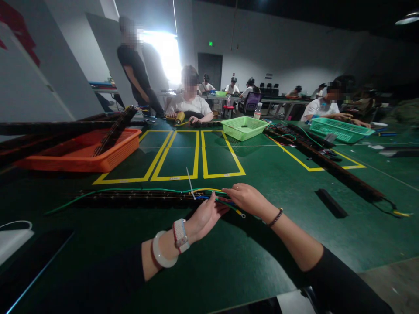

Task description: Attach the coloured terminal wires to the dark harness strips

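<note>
My left hand [204, 216] and right hand [248, 199] both appear clamped on the wires [233, 208]; the cable tie [190, 183] is placed but untrimmed

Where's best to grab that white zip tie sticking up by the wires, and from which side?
I'd pinch the white zip tie near its upper tip, coming from above: it leans left but stands up clear, while its lower end sits by the wires.

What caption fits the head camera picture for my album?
Left hand and right hand meet at colourful wires by a long dark strip on a green table.
</note>
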